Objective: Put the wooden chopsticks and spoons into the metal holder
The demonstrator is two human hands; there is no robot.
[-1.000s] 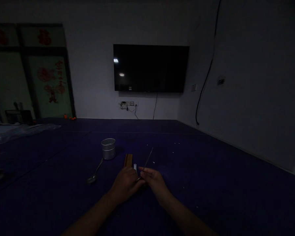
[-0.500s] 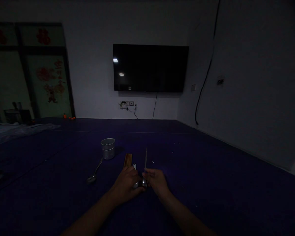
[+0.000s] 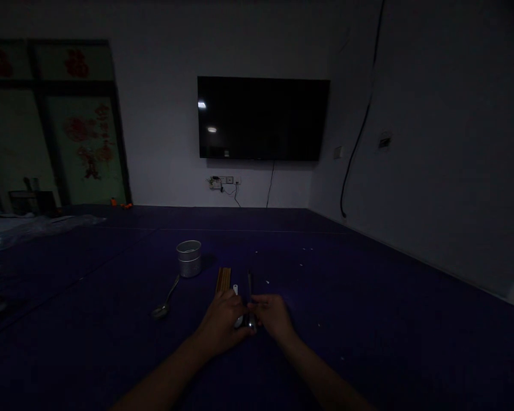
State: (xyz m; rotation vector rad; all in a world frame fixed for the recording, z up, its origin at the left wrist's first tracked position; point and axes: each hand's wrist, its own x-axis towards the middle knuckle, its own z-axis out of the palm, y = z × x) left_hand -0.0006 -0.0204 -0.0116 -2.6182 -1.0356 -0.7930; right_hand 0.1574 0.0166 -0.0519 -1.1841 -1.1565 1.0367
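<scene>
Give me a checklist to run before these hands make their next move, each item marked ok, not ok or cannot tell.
1. Right hand has the metal spoon between its fingers: ok.
2. Chopsticks in full view: not ok, the left hand hides their near ends.
3. Left hand's grip on the white spoon: cannot tell, its fingers cover part of it.
4. Metal cup standing upright: ok.
5. Second spoon clear of both hands: ok.
6. Its handle clear of the cup: cannot tell, the tip ends right by the base.
</scene>
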